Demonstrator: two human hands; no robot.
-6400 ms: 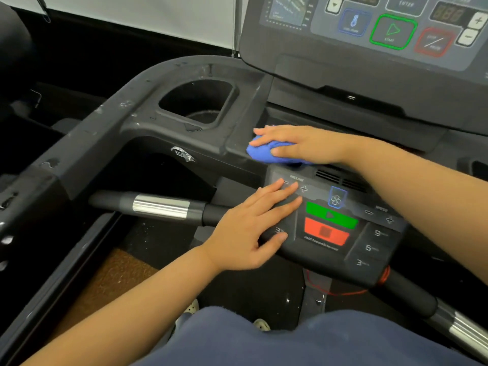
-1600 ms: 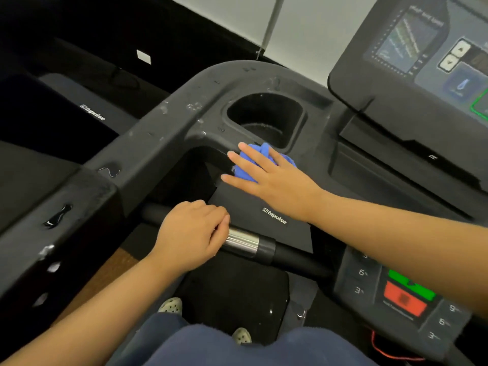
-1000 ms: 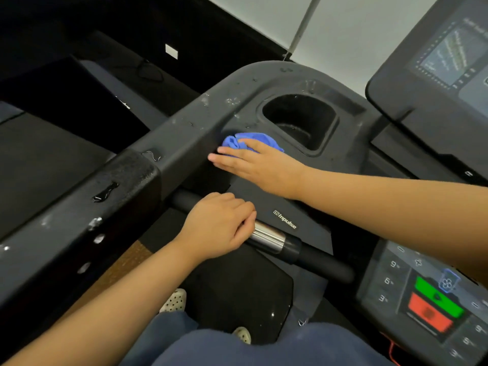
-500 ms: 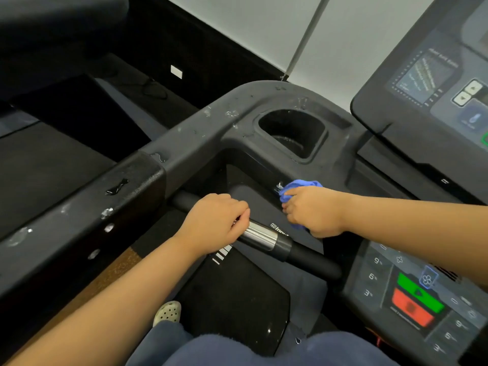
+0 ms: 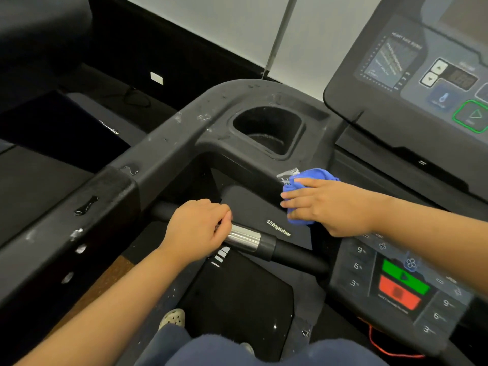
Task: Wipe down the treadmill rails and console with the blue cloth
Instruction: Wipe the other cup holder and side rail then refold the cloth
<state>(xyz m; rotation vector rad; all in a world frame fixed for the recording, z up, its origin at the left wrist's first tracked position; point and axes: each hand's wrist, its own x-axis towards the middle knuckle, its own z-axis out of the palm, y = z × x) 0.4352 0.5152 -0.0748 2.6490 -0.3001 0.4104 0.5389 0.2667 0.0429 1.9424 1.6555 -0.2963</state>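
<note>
two hands busy: right hand (image 5: 330,207), fingers flat, presses blue cloth (image 5: 314,177) on console frame (image 5: 237,163) at 5 o'clock of cup holder (image 5: 266,133); left hand (image 5: 195,228) curled round handlebar (image 5: 244,237). frame-wipe step; next prob. sweep twd keypad (image 5: 396,286), 4 o'clock, steady pressure.
</note>
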